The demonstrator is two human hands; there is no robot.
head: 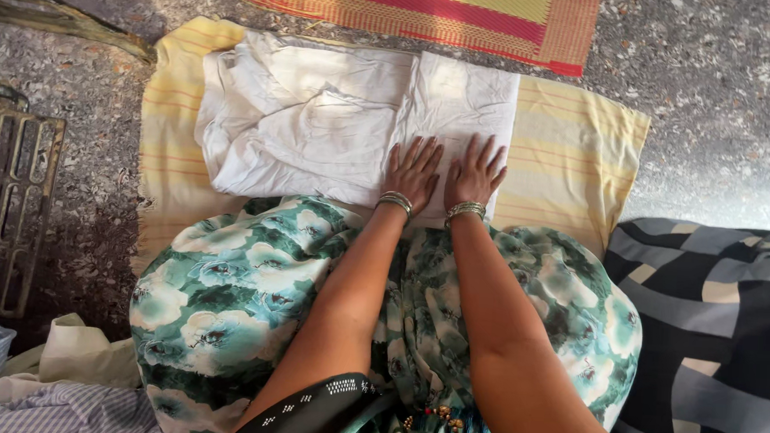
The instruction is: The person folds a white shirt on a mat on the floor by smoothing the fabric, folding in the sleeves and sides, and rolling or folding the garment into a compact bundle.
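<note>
Head view: a white cloth [320, 116], partly folded, lies on a yellow striped sheet [573, 156] spread over speckled stone floor [717, 84]. The left hand [414, 170] and right hand [473, 170] press flat on the cloth's near edge, side by side, fingers spread, gripping nothing. A red mat [466, 10] lies just beyond the sheet, a metal grate [4, 196] well to the left, a grey patterned blanket [713, 330] at right, and striped clothes [8, 372] at near left. Bare sheet shows right of the cloth.
</note>
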